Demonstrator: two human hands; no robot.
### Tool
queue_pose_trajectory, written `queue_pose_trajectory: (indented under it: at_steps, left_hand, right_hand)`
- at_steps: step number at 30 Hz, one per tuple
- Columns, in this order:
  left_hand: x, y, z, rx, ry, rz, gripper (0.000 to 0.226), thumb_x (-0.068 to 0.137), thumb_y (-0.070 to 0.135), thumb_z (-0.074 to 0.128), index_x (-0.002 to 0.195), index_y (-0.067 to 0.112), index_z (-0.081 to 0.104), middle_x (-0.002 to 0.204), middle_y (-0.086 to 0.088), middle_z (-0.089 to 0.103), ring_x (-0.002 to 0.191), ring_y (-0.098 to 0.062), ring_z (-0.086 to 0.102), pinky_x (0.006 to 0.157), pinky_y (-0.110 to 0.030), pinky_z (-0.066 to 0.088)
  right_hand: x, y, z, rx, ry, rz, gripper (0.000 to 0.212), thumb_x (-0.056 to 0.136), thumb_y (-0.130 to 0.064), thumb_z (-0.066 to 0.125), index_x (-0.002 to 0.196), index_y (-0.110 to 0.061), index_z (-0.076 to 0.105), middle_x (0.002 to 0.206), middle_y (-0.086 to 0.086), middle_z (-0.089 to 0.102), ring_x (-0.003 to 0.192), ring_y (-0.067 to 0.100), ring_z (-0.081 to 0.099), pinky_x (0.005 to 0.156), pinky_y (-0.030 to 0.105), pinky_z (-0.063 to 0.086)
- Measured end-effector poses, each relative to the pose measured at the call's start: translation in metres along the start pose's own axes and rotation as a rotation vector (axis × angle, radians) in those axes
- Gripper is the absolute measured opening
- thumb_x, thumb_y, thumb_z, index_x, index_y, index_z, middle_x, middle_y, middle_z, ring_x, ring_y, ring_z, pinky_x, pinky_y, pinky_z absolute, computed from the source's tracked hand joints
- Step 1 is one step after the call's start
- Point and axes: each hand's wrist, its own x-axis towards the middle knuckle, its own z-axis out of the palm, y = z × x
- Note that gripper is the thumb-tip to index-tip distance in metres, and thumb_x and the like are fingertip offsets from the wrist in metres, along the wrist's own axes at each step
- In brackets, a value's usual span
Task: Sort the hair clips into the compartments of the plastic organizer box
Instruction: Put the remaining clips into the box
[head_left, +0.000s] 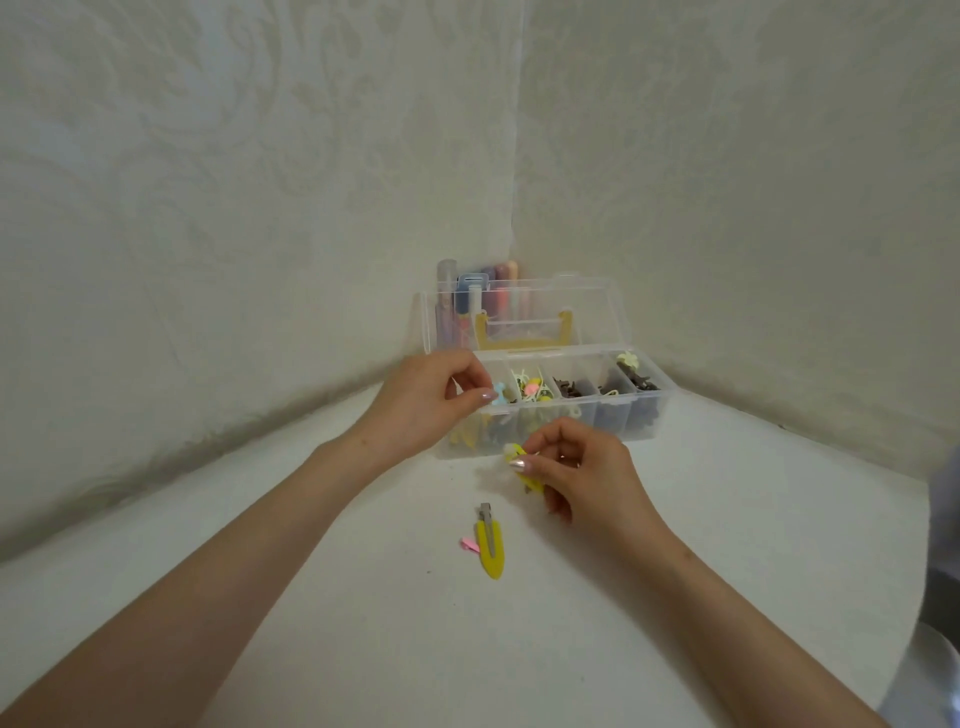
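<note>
The clear plastic organizer box (644, 415) stands open in the table's far corner, its lid tilted back. Its compartments hold pastel clips and dark brown clips. My left hand (431, 400) pinches a small blue clip (500, 393) over the leftmost compartment. Just in front of the box, my right hand (582, 467) grips a yellow clip (530, 480) above the table. A long yellow clip (490, 545) and a small pink clip (469, 545) lie side by side on the white table (363, 597), nearer to me.
Several pastel tubes (478, 291) stand behind the box lid against the patterned wall. The table's right edge (924, 519) curves close by, with a round pale object (935, 670) below it.
</note>
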Motion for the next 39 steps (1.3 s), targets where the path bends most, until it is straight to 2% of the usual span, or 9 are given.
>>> queue_pose_trajectory:
  at_steps: [5,9,14,19,23,27,32,36,39]
  left_hand:
    - [0.0,0.006,-0.002,0.045,0.05,0.024,0.006,0.083,0.026,0.064,0.083,0.02,0.065,0.076,0.013,0.061,0.067,-0.01,0.05,0.066,-0.024,0.04]
    - [-0.003,0.009,-0.002,-0.048,-0.047,0.05,0.006,0.082,0.026,0.066,0.079,0.021,0.065,0.082,0.005,0.067,0.067,-0.011,0.049,0.064,-0.022,0.039]
    - [-0.003,0.011,0.003,-0.089,-0.164,0.097,0.004,0.081,0.02,0.068,0.079,0.017,0.067,0.073,0.01,0.061,0.063,-0.004,0.045,0.061,-0.016,0.036]
    - [-0.002,0.012,0.0,-0.126,-0.185,0.092,0.006,0.082,0.012,0.066,0.077,0.015,0.065,0.068,0.012,0.06,0.061,0.005,0.052,0.059,-0.006,0.036]
    - [0.007,0.001,-0.01,-0.166,-0.001,0.023,0.004,0.082,0.013,0.066,0.078,0.012,0.066,0.066,0.008,0.064,0.058,0.007,0.056,0.06,-0.006,0.039]
    - [0.018,-0.022,-0.02,-0.128,0.231,-0.076,0.005,0.083,0.012,0.064,0.082,0.014,0.069,0.067,0.006,0.063,0.057,0.004,0.054,0.059,-0.008,0.039]
    - [0.02,-0.035,-0.015,-0.13,0.234,-0.145,0.014,0.086,0.003,0.057,0.091,0.011,0.067,0.072,-0.002,0.064,0.054,0.004,0.057,0.058,-0.008,0.045]
    - [0.02,-0.035,-0.007,0.013,0.177,-0.139,0.005,0.084,0.013,0.062,0.086,0.017,0.065,0.08,0.002,0.066,0.07,-0.012,0.057,0.074,-0.027,0.046]
    - [0.018,-0.037,-0.003,0.14,0.125,-0.109,0.009,0.086,0.017,0.061,0.093,0.017,0.067,0.09,0.003,0.06,0.078,-0.013,0.052,0.075,-0.027,0.04]
  right_hand:
    - [0.003,0.001,0.0,0.081,-0.023,-0.021,0.022,0.081,0.011,0.062,0.092,-0.007,0.064,0.07,0.007,0.06,0.048,0.016,0.059,0.046,0.023,0.049]
    - [0.003,0.0,0.001,0.156,-0.025,-0.042,0.023,0.08,0.012,0.061,0.1,0.0,0.063,0.072,0.01,0.059,0.051,0.017,0.062,0.05,0.024,0.051]
    - [0.002,-0.002,0.0,0.217,-0.016,-0.068,0.021,0.08,0.012,0.062,0.097,0.0,0.063,0.069,0.008,0.061,0.053,0.019,0.064,0.051,0.024,0.052]
    - [0.002,-0.003,0.0,0.233,-0.024,-0.052,0.02,0.081,0.011,0.062,0.095,-0.003,0.062,0.069,0.007,0.064,0.058,0.022,0.067,0.053,0.024,0.053]
    - [0.002,0.002,0.001,-0.064,-0.056,-0.066,0.024,0.078,-0.004,0.07,0.093,-0.022,0.064,0.078,0.001,0.066,0.062,0.009,0.06,0.057,0.022,0.048]
    - [-0.001,0.007,0.007,-0.47,-0.177,-0.125,0.026,0.072,-0.033,0.077,0.095,-0.036,0.065,0.086,-0.012,0.059,0.074,0.003,0.048,0.071,0.019,0.041]
    - [-0.003,0.006,0.008,-0.666,-0.307,-0.181,0.048,0.065,-0.052,0.076,0.109,-0.037,0.063,0.097,-0.011,0.051,0.096,0.005,0.042,0.082,0.018,0.038]
    - [-0.004,0.006,0.008,-0.704,-0.31,-0.217,0.047,0.064,-0.052,0.077,0.105,-0.035,0.062,0.097,-0.011,0.05,0.096,0.006,0.042,0.08,0.017,0.037]
    - [-0.004,0.006,0.008,-0.688,-0.303,-0.204,0.042,0.064,-0.05,0.078,0.098,-0.031,0.063,0.096,-0.012,0.049,0.091,0.003,0.041,0.076,0.014,0.036]
